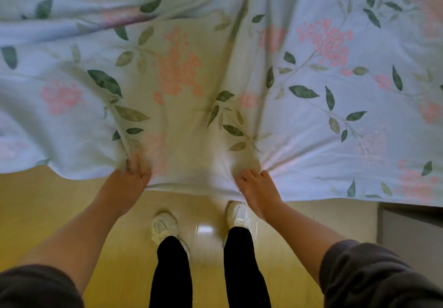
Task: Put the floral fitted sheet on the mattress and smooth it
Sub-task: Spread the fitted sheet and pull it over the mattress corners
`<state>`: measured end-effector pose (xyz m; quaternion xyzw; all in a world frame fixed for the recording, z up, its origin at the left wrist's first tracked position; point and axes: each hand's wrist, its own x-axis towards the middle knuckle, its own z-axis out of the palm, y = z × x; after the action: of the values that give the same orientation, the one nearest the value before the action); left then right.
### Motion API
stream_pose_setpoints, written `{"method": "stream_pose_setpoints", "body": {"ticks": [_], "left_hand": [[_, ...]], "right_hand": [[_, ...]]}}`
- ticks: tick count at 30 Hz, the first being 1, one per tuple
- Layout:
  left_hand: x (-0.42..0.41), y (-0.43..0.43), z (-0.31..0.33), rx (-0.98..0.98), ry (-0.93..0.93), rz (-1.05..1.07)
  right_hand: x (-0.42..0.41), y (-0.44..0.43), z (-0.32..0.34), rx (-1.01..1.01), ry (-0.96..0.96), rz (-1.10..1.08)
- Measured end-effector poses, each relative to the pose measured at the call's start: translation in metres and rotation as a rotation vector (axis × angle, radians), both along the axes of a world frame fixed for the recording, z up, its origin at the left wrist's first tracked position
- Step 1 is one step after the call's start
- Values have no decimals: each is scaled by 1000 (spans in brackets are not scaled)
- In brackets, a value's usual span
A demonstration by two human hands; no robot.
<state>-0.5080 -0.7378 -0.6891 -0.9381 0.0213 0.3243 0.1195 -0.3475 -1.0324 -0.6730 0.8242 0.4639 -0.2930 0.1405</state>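
Note:
The floral fitted sheet (pixel 311 72), pale blue with pink blossoms and green leaves, spreads across the whole upper view, held up and billowing in front of me. My left hand (pixel 129 178) grips its near edge, the cloth bunched in folds above the fingers. My right hand (pixel 256 185) grips the same edge further right, with creases fanning out from it. Between the two hands the sheet hangs taut and light shines through it. The mattress is hidden behind the sheet.
A yellow wooden floor (pixel 60 199) lies below the sheet. My feet in white shoes (pixel 165 227) stand on it, under black trousers. A grey cabinet or bed frame edge (pixel 412 231) shows at the right.

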Motion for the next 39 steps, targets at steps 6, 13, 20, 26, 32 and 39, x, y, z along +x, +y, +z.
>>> {"method": "stream_pose_setpoints", "body": {"ticks": [6, 13, 20, 26, 32, 39], "left_hand": [[-13, 62, 18, -108, -120, 586], [-11, 119, 14, 12, -151, 948], [-47, 159, 11, 177, 50, 616], [-87, 217, 21, -74, 35, 1000], [-88, 313, 19, -6, -277, 1450], [-114, 416, -12, 32, -599, 1512]], "right_hand": [[-30, 100, 5, 103, 70, -203], [-64, 227, -10, 169, 97, -430], [-62, 247, -9, 38, 273, -203], [-66, 271, 4, -15, 387, -243], [-83, 367, 11, 155, 382, -339], [-140, 511, -15, 293, 345, -492]]}}
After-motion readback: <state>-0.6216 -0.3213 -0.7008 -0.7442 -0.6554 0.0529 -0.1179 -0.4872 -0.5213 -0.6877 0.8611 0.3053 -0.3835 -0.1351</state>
